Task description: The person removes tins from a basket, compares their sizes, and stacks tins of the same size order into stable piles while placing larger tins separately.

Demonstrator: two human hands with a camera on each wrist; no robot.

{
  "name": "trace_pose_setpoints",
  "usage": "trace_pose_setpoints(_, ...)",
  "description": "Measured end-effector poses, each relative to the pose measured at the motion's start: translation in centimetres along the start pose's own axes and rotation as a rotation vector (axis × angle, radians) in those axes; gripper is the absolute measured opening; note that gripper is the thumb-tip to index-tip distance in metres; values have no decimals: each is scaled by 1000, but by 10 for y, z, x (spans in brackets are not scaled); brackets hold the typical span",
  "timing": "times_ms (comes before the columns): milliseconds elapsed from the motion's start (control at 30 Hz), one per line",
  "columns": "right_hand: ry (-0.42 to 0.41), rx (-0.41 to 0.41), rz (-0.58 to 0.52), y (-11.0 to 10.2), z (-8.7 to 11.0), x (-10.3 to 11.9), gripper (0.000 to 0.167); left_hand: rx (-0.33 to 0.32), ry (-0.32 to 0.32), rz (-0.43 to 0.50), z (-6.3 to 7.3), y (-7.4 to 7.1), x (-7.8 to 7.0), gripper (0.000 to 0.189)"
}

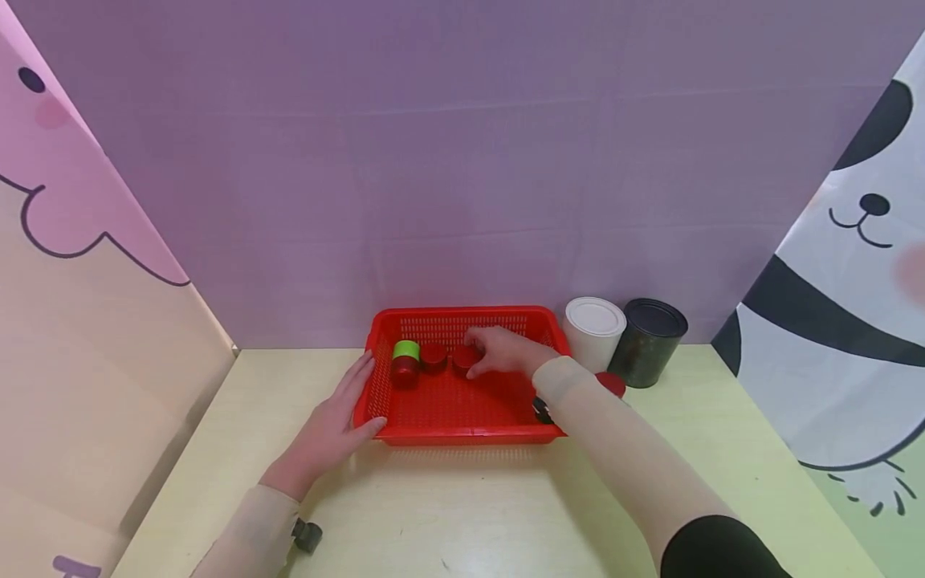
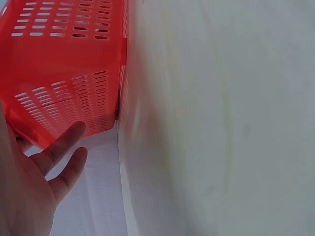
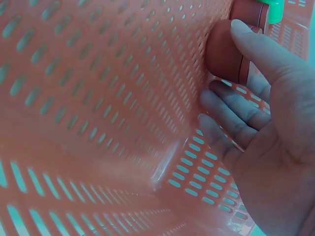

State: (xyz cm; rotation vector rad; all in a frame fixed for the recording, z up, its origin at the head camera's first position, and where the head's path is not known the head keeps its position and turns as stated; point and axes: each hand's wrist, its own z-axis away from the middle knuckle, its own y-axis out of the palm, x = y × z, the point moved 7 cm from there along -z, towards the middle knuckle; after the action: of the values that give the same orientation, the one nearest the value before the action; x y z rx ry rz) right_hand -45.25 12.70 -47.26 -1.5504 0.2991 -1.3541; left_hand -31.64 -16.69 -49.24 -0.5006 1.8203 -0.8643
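Note:
A red plastic basket (image 1: 448,413) with slotted walls sits on the table. My right hand (image 1: 503,351) reaches inside it, thumb and fingers pinching a small round red jar (image 3: 226,54) near the basket floor. Left of this jar are another red jar (image 1: 433,359) and, farther left, a dark red jar (image 1: 405,374) by a bright green round piece (image 1: 406,348); whether those two are joined I cannot tell. My left hand (image 1: 331,429) touches the basket's left side, its fingers extended along the rim and the thumb by the front left corner.
Right of the basket stand a white can (image 1: 594,327) and a black can (image 1: 646,341). A red round item (image 1: 611,384) lies in front of them, partly covered by my right sleeve. A purple cloth wall (image 1: 462,177) rises behind the table (image 1: 462,506).

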Motion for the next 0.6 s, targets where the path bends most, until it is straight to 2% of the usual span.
trace_pose_setpoints(233,10,18,-3,3,0,0,63,-1,7,-1,0,0,-2,109)
trace_pose_setpoints(500,5,21,70,-1,1,4,60,-2,17,-7,0,0,-6,110)
trace_pose_setpoints(600,-3,14,50,-5,2,7,62,-2,25,-9,0,1,-5,109)
